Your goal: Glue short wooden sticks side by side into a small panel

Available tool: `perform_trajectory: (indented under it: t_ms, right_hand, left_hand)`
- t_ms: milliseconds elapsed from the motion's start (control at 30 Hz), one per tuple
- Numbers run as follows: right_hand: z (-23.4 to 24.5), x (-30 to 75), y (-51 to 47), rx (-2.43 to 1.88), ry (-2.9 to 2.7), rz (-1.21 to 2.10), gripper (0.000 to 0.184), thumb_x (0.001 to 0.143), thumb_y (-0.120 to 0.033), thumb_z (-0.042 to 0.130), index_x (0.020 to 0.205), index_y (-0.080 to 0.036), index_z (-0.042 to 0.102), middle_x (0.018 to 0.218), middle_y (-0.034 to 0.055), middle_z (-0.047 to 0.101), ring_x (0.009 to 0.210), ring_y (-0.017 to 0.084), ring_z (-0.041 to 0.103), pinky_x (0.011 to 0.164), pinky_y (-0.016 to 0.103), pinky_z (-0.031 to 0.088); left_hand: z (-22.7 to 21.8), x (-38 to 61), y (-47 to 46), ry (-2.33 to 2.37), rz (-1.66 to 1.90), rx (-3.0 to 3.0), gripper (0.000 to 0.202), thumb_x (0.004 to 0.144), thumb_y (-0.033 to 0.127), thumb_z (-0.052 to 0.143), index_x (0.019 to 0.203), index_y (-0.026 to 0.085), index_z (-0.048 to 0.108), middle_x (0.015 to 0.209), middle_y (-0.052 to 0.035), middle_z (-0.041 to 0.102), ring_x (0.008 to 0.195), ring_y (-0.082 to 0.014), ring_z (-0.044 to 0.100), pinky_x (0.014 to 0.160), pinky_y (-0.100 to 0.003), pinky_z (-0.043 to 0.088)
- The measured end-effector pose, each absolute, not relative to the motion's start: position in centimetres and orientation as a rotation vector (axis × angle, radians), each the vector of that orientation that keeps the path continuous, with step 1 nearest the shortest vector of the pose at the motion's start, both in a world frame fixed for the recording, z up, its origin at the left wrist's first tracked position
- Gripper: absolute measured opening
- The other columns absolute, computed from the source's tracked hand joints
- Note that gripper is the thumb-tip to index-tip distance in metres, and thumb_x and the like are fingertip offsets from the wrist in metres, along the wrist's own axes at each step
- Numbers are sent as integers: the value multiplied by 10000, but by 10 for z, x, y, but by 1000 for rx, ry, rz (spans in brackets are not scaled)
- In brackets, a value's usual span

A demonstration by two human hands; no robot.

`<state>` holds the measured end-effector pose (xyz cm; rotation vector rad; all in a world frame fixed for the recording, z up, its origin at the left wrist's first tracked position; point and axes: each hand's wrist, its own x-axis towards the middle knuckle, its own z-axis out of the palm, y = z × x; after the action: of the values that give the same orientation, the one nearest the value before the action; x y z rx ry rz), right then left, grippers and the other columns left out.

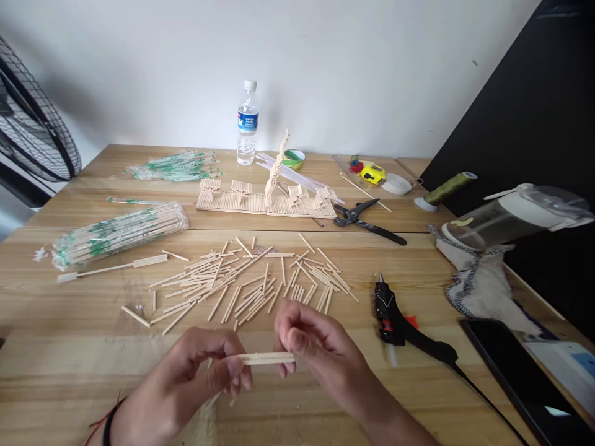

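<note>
My left hand (204, 368) and my right hand (316, 347) each pinch one end of a short bundle of wooden sticks (266, 358), held level just above the wooden table (69, 371) near its front edge. Beyond my hands lies a scattered pile of cut wooden sticks (246, 282). A black glue gun (393, 313) lies to the right of my right hand. Farther back stands a small stick model on a flat stick base (267, 198), with a tall stick column rising from its middle.
Wrapped chopstick bundles (116, 234) lie at left and back left (174, 166). Black pliers (367, 220), a water bottle (247, 124), a tape measure (372, 172), a thread spool (449, 188), a kettle (515, 214) on a cloth and a phone (515, 371) sit behind and right. A fan (32, 124) stands left.
</note>
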<state>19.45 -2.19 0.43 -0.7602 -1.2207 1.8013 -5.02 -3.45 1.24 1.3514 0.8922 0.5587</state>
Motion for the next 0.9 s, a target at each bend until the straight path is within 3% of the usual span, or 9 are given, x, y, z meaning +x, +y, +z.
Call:
perform_trajectory:
  t_ms: [133,267,400,700,900]
  right_hand:
    - [10,191,-24,-902,-1560,1426,242,1004,-422,810,871,-221,792,836,-2,656,806,153,612,753,269,498]
    - [9,189,-24,-897,-1675,1268,173,1004,-361,815,926,-209,840,832,2,669,777,144,634,732,256,522]
    - [5,188,-25,-892,-1767,1185,163,1018,-326,799,933,-187,816,852,9,676,766,134,648,713,241,523]
    - [5,185,-30,-943,-1931,1112,212,1116,-213,588,909,-227,634,891,-9,599,787,149,595,703,268,465]
    - [5,195,-19,-1140,-1661,1066,199,1091,-290,640,897,-249,655,874,-15,632,814,168,618,742,280,489]
  left_hand:
    - [11,-52,-37,953,509,1447,527,1123,604,506,874,186,708,829,-34,680,789,-162,629,740,-268,461]
    - [9,-51,-38,967,496,1458,508,1129,592,489,883,193,684,842,-24,660,806,-166,622,760,-271,458]
    - [8,-50,-37,964,503,1430,496,1128,581,493,868,195,665,838,-20,647,802,-166,606,752,-273,451]
    - [8,-50,-36,970,506,1442,473,1132,548,502,861,196,666,821,-13,648,789,-163,596,734,-277,429]
    - [7,-50,-33,936,648,1283,469,1132,545,522,894,183,703,881,-47,685,818,-181,638,757,-279,491]
